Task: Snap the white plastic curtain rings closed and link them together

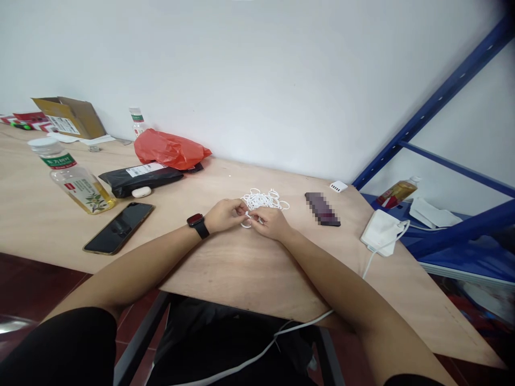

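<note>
Pinching a white loop (pixel 247 215) between them, the left hand (pixel 227 215) and the right hand (pixel 272 222) meet near the middle of the wooden surface (pixel 241 262), thumbs and fingertips bent in close together. Both look closed on it, though the fingers hide much of the loop and I can't tell exactly how each one grips. Just beyond the fingers, almost against them, lies a tangled pile (pixel 265 197) of similar white loops, a few spilling out at its edges. A black watch (pixel 197 222) sits on the left wrist, and both forearms reach in over the near edge.

Over on the person's left, a phone (pixel 119 228) lies face up near a bottle (pixel 78 185) with some yellowish drink at the bottom. Behind the phone, a white case (pixel 141 192) rests just beside a black packet (pixel 120 182), with a red bag (pixel 169 149) bunched up against the packet. Farther back stands an open box (pixel 76 118) by the wall.

On the other side, a dark slab (pixel 322 209) with a blurred-out face lies apart from the pile. A white charger (pixel 338 186) sits behind it, and a white block (pixel 379 231) with a cable (pixel 261 354) lies close to the blue rack (pixel 438 91)
</note>
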The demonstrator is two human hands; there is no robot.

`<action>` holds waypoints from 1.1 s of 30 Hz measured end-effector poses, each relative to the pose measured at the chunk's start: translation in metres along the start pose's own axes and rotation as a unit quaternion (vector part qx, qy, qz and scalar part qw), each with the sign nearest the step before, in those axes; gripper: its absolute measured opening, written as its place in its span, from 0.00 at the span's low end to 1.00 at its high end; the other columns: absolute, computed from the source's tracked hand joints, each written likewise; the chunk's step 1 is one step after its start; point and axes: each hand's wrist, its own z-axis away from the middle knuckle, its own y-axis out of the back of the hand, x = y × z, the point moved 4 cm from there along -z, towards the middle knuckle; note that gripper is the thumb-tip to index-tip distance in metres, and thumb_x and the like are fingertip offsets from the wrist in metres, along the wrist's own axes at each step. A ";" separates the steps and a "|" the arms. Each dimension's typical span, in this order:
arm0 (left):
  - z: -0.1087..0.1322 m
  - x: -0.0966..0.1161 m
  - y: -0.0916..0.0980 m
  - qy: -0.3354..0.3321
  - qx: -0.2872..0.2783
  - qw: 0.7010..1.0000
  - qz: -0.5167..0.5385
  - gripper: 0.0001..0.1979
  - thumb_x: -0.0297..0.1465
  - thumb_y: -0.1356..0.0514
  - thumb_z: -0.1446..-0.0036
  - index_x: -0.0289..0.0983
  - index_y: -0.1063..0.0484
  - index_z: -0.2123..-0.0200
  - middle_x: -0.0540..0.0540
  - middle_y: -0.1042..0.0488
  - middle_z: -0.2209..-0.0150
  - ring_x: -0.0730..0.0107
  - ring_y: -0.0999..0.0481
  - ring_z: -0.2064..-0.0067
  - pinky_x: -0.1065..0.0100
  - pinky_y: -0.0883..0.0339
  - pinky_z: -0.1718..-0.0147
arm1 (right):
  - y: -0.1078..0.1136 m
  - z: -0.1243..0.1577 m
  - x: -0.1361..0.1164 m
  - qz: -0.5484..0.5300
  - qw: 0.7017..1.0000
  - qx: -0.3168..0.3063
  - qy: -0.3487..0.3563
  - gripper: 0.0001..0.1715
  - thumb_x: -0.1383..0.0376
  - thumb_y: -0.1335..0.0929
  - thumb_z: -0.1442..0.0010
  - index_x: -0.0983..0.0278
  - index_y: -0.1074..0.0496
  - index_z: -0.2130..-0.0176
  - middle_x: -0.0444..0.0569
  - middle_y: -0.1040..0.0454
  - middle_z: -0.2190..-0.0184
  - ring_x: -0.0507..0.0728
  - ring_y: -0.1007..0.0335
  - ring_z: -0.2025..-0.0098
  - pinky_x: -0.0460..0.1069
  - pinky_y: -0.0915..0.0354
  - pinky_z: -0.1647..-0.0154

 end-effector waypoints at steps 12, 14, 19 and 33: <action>0.001 0.006 -0.003 -0.036 0.013 0.999 0.033 0.09 0.24 0.42 0.48 0.35 0.23 0.65 0.49 0.21 0.69 0.74 0.23 0.67 0.72 0.30 0.63 | -0.001 0.000 -0.001 0.019 1.000 -0.013 0.018 0.09 0.66 0.35 0.39 0.62 0.26 0.68 0.45 0.23 0.73 0.52 0.30 0.72 0.46 0.39 0.68; 0.001 0.006 -0.003 -0.036 0.009 0.998 0.044 0.09 0.23 0.42 0.49 0.35 0.23 0.66 0.49 0.21 0.69 0.74 0.24 0.67 0.72 0.31 0.63 | -0.002 0.000 -0.001 0.027 0.999 -0.015 0.025 0.09 0.66 0.35 0.40 0.62 0.27 0.69 0.45 0.24 0.74 0.52 0.31 0.73 0.46 0.39 0.69; 0.002 0.008 -0.004 -0.037 0.002 0.997 0.061 0.07 0.27 0.41 0.49 0.34 0.24 0.66 0.48 0.22 0.69 0.73 0.25 0.67 0.72 0.32 0.64 | -0.004 0.001 -0.001 0.038 0.999 -0.024 0.029 0.10 0.65 0.36 0.39 0.62 0.27 0.70 0.45 0.24 0.75 0.52 0.31 0.73 0.46 0.40 0.69; 0.001 0.010 -0.008 -0.053 -0.019 0.998 0.034 0.05 0.25 0.43 0.51 0.36 0.28 0.75 0.49 0.24 0.71 0.72 0.26 0.68 0.70 0.32 0.64 | -0.011 0.001 -0.006 0.057 0.996 -0.045 0.053 0.11 0.63 0.35 0.37 0.62 0.28 0.71 0.45 0.27 0.77 0.53 0.31 0.72 0.47 0.40 0.69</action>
